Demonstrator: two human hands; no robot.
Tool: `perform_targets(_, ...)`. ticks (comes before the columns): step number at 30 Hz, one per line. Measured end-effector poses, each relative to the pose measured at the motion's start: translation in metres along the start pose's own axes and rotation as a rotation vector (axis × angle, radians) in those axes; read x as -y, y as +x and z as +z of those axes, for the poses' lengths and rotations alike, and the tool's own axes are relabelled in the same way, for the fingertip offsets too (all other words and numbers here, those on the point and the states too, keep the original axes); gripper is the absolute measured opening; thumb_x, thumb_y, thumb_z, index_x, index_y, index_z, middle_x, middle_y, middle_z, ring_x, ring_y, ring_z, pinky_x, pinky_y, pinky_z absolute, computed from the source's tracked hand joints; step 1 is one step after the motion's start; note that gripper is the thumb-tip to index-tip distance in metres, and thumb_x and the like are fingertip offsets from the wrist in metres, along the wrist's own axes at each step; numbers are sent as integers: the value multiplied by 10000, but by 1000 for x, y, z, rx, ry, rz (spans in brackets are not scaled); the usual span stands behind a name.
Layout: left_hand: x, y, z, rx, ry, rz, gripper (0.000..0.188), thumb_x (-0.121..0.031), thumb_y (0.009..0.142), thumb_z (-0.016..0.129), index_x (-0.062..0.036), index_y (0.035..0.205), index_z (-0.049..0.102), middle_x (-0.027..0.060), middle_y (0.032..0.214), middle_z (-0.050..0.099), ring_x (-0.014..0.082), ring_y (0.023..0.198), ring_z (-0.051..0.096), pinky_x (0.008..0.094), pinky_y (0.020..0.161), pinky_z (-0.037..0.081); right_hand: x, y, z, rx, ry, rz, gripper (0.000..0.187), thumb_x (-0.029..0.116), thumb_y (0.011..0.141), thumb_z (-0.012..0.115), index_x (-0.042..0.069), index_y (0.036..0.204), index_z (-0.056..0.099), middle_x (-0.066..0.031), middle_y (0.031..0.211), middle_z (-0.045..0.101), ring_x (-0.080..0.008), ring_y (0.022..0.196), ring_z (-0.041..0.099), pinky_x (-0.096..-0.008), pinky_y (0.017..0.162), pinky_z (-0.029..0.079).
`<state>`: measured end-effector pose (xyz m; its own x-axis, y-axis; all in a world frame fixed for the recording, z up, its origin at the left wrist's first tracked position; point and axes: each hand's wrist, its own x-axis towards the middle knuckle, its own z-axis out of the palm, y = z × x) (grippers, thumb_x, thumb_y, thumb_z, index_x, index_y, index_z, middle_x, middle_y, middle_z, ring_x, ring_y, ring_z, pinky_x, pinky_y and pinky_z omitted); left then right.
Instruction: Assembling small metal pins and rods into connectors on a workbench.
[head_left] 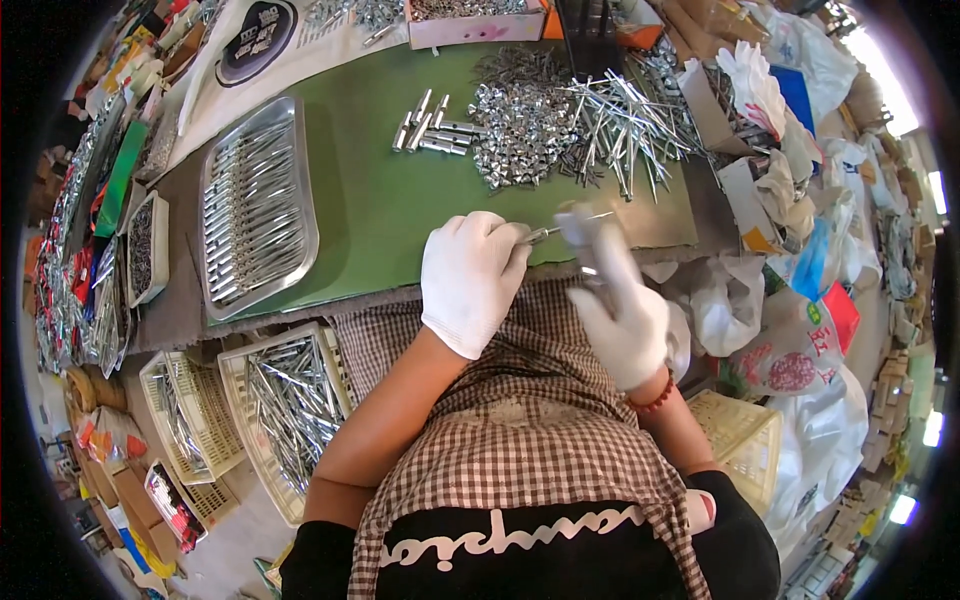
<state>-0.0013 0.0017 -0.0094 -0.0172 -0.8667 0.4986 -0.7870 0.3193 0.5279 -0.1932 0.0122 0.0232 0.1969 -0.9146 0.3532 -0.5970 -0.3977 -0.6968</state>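
Note:
At the near edge of the green work mat (370,220), my left hand (470,270), in a white glove, is closed on a slim silvery metal part (540,235) that sticks out to the right. My right hand (625,315), also gloved, is beside the part's free end, its fingers smeared by motion. A shiny bit shows at its fingers, too blurred to name. Beyond the hands lie a heap of small silvery metal fittings (520,135), a pile of long thin bolts (630,130) and several short metal tubes (438,125).
A metal tray (312,215) of rows of metal assemblies stands left, with a narrow box of small parts (160,245) beyond it. Below the table, a plastic crate (335,365) holds metal rods. Open cartons (745,195) and plastic bags (725,300) crowd the right side.

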Motion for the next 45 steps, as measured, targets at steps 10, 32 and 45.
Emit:
perform_targets(10,-3,-4,-1,0,28,-20,106,-130,761,753,-95,856,724,66,847,645,310,836,619,428,758,468,-1,3,-4,351,-325,65,766,90,785,792,102,1481,472,-203,893,705,-343,766,719,-385,656,560)
perform_targets(32,-10,18,-3,87,145,68,93,-142,723,749,-111,788,691,37,833,630,282,868,623,421,762,486,-96,77,-47,-292,-816,-150,401,230,843,724,161,1233,667,-123,982,668,-334,992,625,-432,886,482)
perform_targets(45,209,49,-209,61,531,-291,212,-222,915,590,-61,998,700,157,1028,687,356,1023,638,448,913,494,-116,166,-25,-43,-690,-404,117,164,839,701,89,928,706,-122,961,693,-337,925,641,-441,816,511)
